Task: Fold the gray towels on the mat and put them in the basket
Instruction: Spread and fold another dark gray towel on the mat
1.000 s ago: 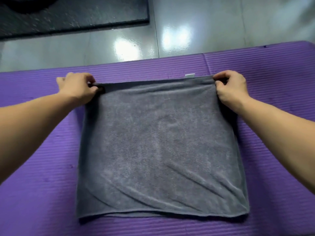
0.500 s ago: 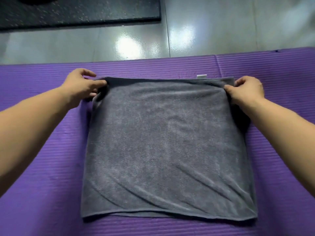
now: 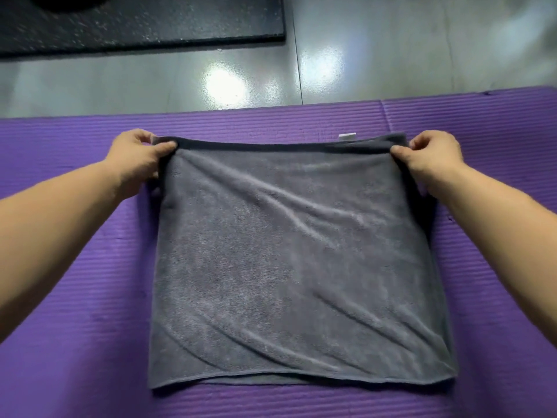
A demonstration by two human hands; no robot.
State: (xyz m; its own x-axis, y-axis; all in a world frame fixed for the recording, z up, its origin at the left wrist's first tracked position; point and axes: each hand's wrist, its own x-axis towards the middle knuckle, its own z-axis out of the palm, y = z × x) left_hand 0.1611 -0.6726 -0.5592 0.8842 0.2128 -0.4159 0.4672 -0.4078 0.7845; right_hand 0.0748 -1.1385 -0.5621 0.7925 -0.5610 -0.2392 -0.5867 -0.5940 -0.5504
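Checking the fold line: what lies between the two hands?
Head view: the far edge of the gray towel runs from the left hand to the right hand, each pinching a corner; a white tag shows there.

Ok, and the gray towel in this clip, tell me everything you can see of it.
The gray towel is a soft, terry-looking cloth lying roughly square on the purple mat. It looks doubled over, since a second layer peeks out along its near edge. Diagonal wrinkles run across it. A small white tag sticks out at the far edge. The left hand pinches its far left corner and the right hand its far right corner.
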